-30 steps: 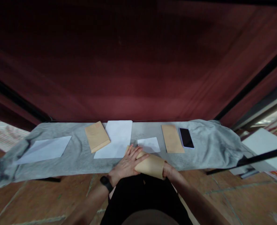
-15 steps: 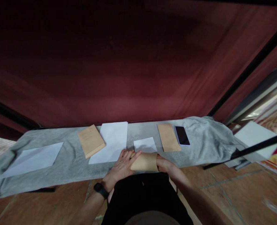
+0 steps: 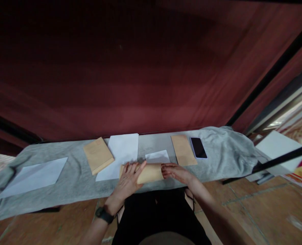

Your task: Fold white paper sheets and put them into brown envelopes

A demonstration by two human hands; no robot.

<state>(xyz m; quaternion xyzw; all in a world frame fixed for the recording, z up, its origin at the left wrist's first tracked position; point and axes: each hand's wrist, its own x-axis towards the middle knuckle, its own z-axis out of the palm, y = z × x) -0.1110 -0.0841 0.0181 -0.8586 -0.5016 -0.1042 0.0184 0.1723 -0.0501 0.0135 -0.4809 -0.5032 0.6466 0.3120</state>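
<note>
A brown paper envelope [image 3: 151,173] lies crosswise at the near edge of the cloth, its mouth facing right. My left hand [image 3: 128,177] rests flat on its left part, fingers spread and thumb apart. At the mouth is my right hand [image 3: 177,172], fingers stretched out and fingertips partly inside, so their ends are hidden. Just beyond the envelope lies a small white paper [image 3: 157,156], its near side covered. A larger white sheet [image 3: 124,146] is behind my left hand.
A stack of brown envelopes [image 3: 98,154] overlaps the large sheet. Another white sheet [image 3: 35,175] lies far left. To the right are a flat brown envelope [image 3: 183,149] and a phone [image 3: 199,148]. Grey cloth [image 3: 224,153] covers the bench before a dark red panel [image 3: 140,85].
My right hand has drawn back from deep inside the envelope to its mouth. The envelope and my left hand have shifted left, and more of the envelope shows.
</note>
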